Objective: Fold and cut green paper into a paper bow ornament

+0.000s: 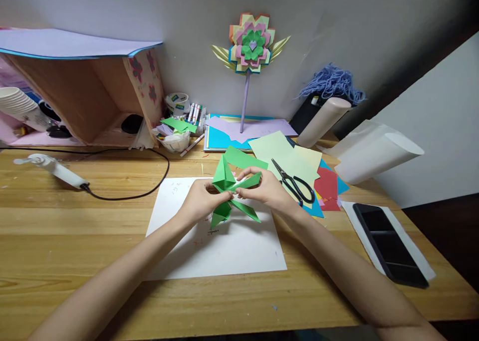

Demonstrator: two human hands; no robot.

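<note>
Wooden desk (pixel 75 221) fills the lower two thirds of the frame. Cardboard box (pixel 86 101) at upper left, lying on its side with a lilac sheet on top. White sheet (pixel 232 251) flat at centre, under my hands. Rolled white paper (pixel 374 154) at right edge, a pale tube (pixel 324 121) leaning beside it with blue yarn (pixel 333 84) above. Black tablet (pixel 389 243) at lower right on a strip of paper. Paper flower (pixel 252 44) on a lilac stem against the wall, top centre. Loose coloured sheets (pixel 288 156) right of centre, black-handled scissors (pixel 295 183) lying on them, blades closed. Glue gun (pixel 56 169) at left, its black cord looping toward centre.

My left hand (pixel 200 201) and right hand (pixel 265 186) meet at frame centre, just above the white sheet. Both are pinched on the green folded paper (pixel 228 193), fingers closed around its middle; pointed flaps stick out above and below my grip. Thumbs nearly touch.
</note>
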